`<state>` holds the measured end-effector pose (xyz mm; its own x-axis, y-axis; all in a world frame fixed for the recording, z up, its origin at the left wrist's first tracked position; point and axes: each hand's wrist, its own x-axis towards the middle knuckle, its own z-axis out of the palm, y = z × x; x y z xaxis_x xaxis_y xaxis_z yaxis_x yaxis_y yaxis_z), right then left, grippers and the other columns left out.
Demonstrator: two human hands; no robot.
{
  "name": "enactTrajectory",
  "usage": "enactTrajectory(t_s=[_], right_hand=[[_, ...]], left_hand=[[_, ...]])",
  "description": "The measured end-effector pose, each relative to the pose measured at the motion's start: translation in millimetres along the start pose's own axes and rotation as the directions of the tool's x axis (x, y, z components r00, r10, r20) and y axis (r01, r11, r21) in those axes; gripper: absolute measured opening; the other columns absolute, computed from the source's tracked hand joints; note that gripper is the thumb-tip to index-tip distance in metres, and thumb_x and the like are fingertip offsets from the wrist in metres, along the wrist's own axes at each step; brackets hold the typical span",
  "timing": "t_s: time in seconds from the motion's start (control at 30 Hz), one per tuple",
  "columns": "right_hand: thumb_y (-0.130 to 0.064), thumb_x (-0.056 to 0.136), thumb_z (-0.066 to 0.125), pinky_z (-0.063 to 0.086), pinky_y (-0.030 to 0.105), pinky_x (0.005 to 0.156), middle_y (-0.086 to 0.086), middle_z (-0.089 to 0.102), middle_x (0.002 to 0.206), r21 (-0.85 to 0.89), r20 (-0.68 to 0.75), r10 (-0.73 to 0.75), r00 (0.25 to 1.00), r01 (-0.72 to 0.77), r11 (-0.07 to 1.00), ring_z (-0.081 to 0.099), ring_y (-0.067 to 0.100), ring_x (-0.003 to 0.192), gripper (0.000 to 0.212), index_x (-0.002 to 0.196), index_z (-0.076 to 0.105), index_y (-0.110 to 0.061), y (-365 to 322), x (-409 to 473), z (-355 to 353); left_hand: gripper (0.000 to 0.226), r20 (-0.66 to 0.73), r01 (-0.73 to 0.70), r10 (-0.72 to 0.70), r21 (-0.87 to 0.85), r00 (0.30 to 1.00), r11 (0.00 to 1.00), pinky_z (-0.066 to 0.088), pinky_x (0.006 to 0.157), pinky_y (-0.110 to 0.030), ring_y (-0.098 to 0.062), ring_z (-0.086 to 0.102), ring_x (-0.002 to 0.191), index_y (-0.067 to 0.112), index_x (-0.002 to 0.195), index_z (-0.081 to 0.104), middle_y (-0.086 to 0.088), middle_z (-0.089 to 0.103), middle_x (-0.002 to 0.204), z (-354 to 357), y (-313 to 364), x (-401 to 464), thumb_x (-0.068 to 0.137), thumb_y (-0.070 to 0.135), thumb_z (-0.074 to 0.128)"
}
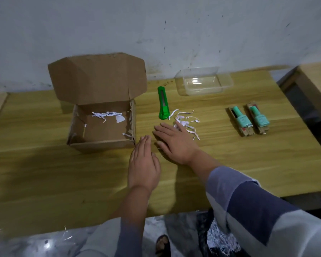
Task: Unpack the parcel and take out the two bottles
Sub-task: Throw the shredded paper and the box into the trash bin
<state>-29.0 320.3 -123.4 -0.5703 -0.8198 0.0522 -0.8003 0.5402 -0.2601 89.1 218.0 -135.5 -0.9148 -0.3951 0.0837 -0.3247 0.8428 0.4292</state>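
Bottles [248, 118] well right of hands [159, 151].

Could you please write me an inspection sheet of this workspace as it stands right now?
Surface: light wooden table, against a scuffed white wall.
Job's things: open brown cardboard box, lid up, a few white paper shreds inside; two mint-green bottles lying side by side in brown card sleeves on the table.
Clutter: green plastic utility knife; loose white paper shreds; clear plastic tray.
Grippers: left hand flat beside the box; right hand flat, fingertips at the shreds; neither holds anything.
Cables: nothing seen.
Surroundings: shiny plastic sheet on the floor.
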Motion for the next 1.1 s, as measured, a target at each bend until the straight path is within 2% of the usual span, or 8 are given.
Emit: enactTrajectory(t_s=[0.13, 0.3, 0.4, 0.53, 0.7, 0.87, 0.97, 1.1], right_hand=[[-0.052, 0.086, 0.045, 0.018, 0.049, 0.113, 0.006, 0.054, 0.136, -0.010, -0.122, 0.018, 0.992, -0.019, 1.000, 0.045, 0.021, 0.133, 0.047, 0.117, 0.060, -0.019, 4.7, -39.2, 8.9], [-0.034, 0.080, 0.056, 0.020, 0.051, 0.113, 0.009, 0.056, 0.119, 0.091, -0.325, 0.297, 0.898, -0.283, 0.955, 0.049, 0.027, 0.123, 0.019, 0.091, 0.061, -0.019, 19.4, -44.9, 3.4], [-0.030, 0.083, 0.050, 0.017, 0.056, 0.112, 0.012, 0.048, 0.133, 0.086, -0.343, 0.435, 0.832, -0.433, 0.897, 0.040, 0.034, 0.132, 0.025, 0.105, 0.057, -0.021, 28.1, -43.1, 3.0], [-0.049, 0.091, 0.037, 0.003, 0.058, 0.114, 0.009, 0.011, 0.159, 0.090, -0.218, 0.636, 0.740, -0.634, 0.768, 0.005, 0.039, 0.146, 0.045, 0.133, 0.039, -0.032, 36.7, -36.3, 3.0], [-0.056, 0.089, 0.034, 0.002, 0.057, 0.115, 0.013, 0.014, 0.158, 0.067, -0.187, 0.604, 0.775, -0.603, 0.795, 0.003, 0.036, 0.147, 0.057, 0.140, 0.034, -0.030, 42.4, -6.6, -0.1], [-0.048, 0.092, 0.037, 0.001, 0.058, 0.116, 0.016, 0.017, 0.156, 0.120, -0.243, 0.676, 0.695, -0.670, 0.732, 0.001, 0.036, 0.147, 0.048, 0.137, 0.039, -0.029, 58.4, 16.1, -11.5], [-0.047, 0.096, 0.032, 0.000, 0.058, 0.116, 0.011, 0.016, 0.158, 0.120, -0.089, 0.648, 0.756, -0.638, 0.761, 0.001, 0.028, 0.148, 0.049, 0.139, 0.037, -0.027, 68.4, 16.2, -11.0], [-0.046, 0.094, 0.032, 0.007, 0.059, 0.115, 0.009, 0.032, 0.150, 0.142, -0.131, 0.516, 0.846, -0.499, 0.855, 0.020, 0.026, 0.143, 0.046, 0.135, 0.042, -0.031, 49.7, 19.1, -6.0]], left_hand=[[0.063, -0.012, 0.003, -0.002, 0.023, 1.000, 1.000, 0.021, 0.116, -0.029, -0.016, 0.031, 0.142, 0.010, 0.144, 0.036, -0.003, 0.040, 0.150, 1.8, -0.5, 0.9, 0.087, 0.034, 0.022], [0.061, 0.006, -0.021, 0.021, 0.077, 1.000, 0.997, 0.022, 0.118, -0.032, -0.017, 0.030, 0.142, 0.010, 0.138, 0.046, -0.003, 0.039, 0.150, 4.1, 0.7, 0.5, 0.088, 0.035, 0.023], [0.061, 0.023, -0.038, 0.036, 0.105, 0.999, 0.994, 0.020, 0.119, -0.033, -0.015, 0.025, 0.144, 0.011, 0.142, 0.042, -0.002, 0.035, 0.153, 4.7, 1.1, -0.6, 0.090, 0.034, 0.019], [0.060, 0.037, -0.047, 0.043, 0.132, 0.998, 0.990, 0.020, 0.119, -0.035, -0.015, 0.023, 0.145, 0.012, 0.144, 0.039, -0.002, 0.031, 0.155, 4.8, -0.4, 1.2, 0.091, 0.032, 0.019], [0.061, 0.057, -0.063, 0.054, 0.174, 0.997, 0.983, 0.016, 0.120, -0.034, -0.014, 0.018, 0.147, 0.012, 0.146, 0.034, -0.002, 0.026, 0.157, 5.6, -1.7, 3.9, 0.092, 0.033, 0.017], [0.062, 0.043, -0.054, 0.048, 0.146, 0.998, 0.988, 0.012, 0.120, -0.029, -0.011, 0.017, 0.146, 0.014, 0.146, 0.036, 0.001, 0.027, 0.157, 4.8, -0.9, 3.2, 0.090, 0.035, 0.020], [0.061, 0.028, -0.046, 0.042, 0.124, 0.999, 0.991, 0.013, 0.119, -0.028, -0.011, 0.020, 0.146, 0.013, 0.144, 0.039, 0.001, 0.030, 0.156, 4.6, -0.4, 3.8, 0.089, 0.034, 0.023], [0.061, 0.022, -0.042, 0.039, 0.117, 0.999, 0.992, 0.014, 0.119, -0.028, -0.011, 0.022, 0.145, 0.014, 0.144, 0.040, 0.001, 0.031, 0.155, 3.5, 0.6, 3.0, 0.089, 0.035, 0.023]])
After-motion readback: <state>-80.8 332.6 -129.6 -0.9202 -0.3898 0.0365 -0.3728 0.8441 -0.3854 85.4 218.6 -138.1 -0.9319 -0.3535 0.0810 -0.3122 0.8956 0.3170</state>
